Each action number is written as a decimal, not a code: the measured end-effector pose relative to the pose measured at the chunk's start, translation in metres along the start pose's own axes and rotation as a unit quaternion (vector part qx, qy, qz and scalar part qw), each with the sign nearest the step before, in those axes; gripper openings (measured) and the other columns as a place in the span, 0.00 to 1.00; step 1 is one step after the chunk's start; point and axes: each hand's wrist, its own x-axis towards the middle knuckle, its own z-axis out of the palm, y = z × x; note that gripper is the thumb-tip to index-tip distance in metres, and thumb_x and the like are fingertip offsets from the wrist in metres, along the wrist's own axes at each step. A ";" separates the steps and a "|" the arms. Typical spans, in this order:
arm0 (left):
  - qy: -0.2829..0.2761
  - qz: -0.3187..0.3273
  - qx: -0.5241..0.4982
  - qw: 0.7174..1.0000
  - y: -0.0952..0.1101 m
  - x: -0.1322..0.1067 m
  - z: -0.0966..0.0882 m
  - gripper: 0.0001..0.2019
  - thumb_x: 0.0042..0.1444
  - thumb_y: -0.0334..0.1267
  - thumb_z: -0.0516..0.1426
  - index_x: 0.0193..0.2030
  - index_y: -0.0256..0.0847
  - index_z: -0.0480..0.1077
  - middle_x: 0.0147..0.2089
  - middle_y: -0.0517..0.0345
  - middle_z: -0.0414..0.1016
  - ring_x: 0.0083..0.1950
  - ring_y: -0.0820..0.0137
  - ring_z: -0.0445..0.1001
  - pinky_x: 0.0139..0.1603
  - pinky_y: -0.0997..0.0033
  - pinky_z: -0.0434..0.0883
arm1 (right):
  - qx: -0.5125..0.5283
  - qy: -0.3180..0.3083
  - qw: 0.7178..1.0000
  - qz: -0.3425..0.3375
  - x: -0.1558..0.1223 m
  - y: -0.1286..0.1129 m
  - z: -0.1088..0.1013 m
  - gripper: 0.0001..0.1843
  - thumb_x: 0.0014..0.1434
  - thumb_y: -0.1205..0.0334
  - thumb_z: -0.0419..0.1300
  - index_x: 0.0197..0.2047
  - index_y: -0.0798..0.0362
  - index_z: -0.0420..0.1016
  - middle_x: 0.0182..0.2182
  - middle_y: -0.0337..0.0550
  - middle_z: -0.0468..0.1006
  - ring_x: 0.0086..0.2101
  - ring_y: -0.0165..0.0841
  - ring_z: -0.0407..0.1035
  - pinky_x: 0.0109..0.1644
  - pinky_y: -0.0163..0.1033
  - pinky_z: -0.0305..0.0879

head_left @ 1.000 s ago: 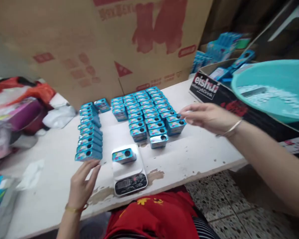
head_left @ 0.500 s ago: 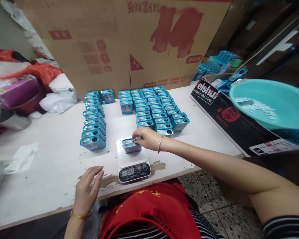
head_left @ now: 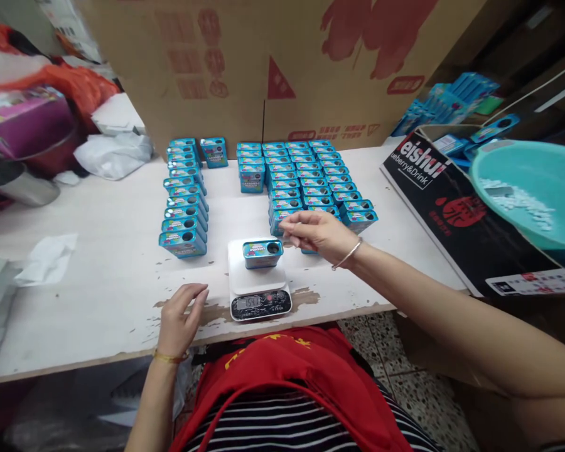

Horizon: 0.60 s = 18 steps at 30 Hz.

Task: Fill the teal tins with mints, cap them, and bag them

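Note:
A small blue tin with a round hole in its lid stands on a white digital scale at the table's front edge. My right hand hovers just to the right of and above the tin, fingers pinched together; whether anything is in them I cannot make out. My left hand rests near the table's front edge, left of the scale, fingers loosely spread and holding nothing. Rows of several like tins stand behind the scale, and a column of tins stands to its left.
A big cardboard box walls off the back of the white table. At the right, a black carton bears a teal basin with small white pieces. Bags and a purple box lie at the left.
My right hand came from the far right to the tin on the scale, then lifted off it to the right. My left hand stayed beside the scale.

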 end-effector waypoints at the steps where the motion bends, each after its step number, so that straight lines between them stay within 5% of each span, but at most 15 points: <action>1: 0.000 -0.005 0.002 1.000 -0.002 -0.001 0.000 0.10 0.63 0.40 0.53 0.39 0.39 0.73 0.39 0.52 0.77 0.41 0.68 0.75 0.45 0.68 0.72 | 0.045 0.013 0.999 0.021 -0.003 0.002 -0.005 0.08 0.54 0.61 0.65 0.33 0.57 0.74 0.24 0.38 0.74 0.21 0.22 0.64 0.23 0.28 0.57; 9: -0.009 -0.026 -0.003 1.000 -0.010 0.002 0.006 0.10 0.63 0.41 0.53 0.38 0.39 0.72 0.38 0.53 0.77 0.40 0.68 0.75 0.44 0.68 0.71 | 0.104 0.059 0.991 0.064 -0.020 0.016 -0.035 0.09 0.48 0.69 0.69 0.34 0.58 0.76 0.28 0.42 0.76 0.25 0.23 0.68 0.25 0.29 0.63; 18: -0.015 -0.036 -0.040 0.998 0.011 0.021 0.013 0.12 0.61 0.44 0.55 0.45 0.39 0.71 0.42 0.52 0.75 0.41 0.68 0.74 0.43 0.66 0.73 | 0.118 0.020 0.991 0.058 -0.021 0.016 -0.014 0.13 0.48 0.60 0.69 0.35 0.57 0.75 0.27 0.39 0.75 0.22 0.22 0.65 0.21 0.28 0.56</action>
